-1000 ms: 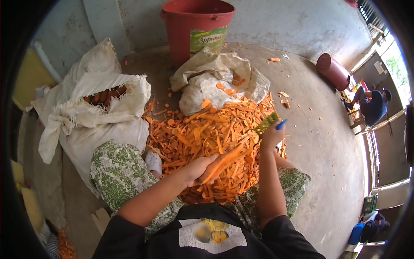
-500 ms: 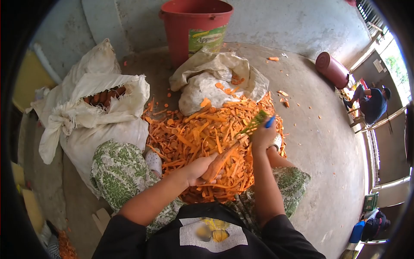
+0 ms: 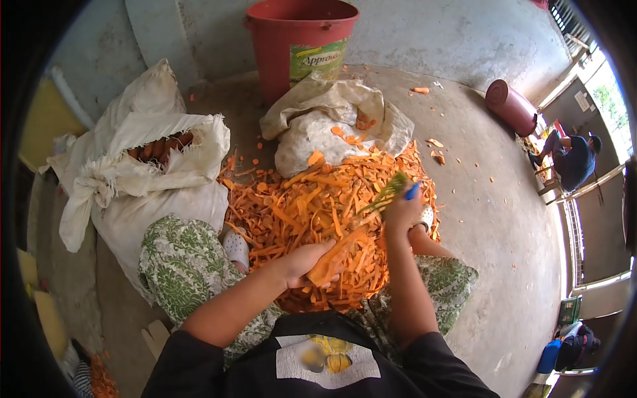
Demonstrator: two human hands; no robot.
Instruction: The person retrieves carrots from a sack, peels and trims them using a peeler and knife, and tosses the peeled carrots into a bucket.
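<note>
My left hand [image 3: 306, 263] is wrapped round the thick end of an orange carrot [image 3: 338, 255], whose narrow end points up and to the right. In my right hand [image 3: 403, 211] is a tool with a blue handle [image 3: 412, 192]; its greenish blade [image 3: 385, 194] reaches left over the heap, just above the carrot's tip and apart from it. Below both hands lies a large pile of orange peelings [image 3: 312, 212]. The fingers of my right hand are partly hidden behind the hand.
A white sack with carrots inside [image 3: 159, 192] stands at the left. Behind the pile are a crumpled sack [image 3: 312, 142] and a red bin [image 3: 272, 60]. A maroon drum [image 3: 511, 107] lies at the right, near a seated person [image 3: 574, 164].
My right hand and its tool have moved left and slightly down toward me. The carrot in my left hand has turned and shifted a little, its tip now lower.
</note>
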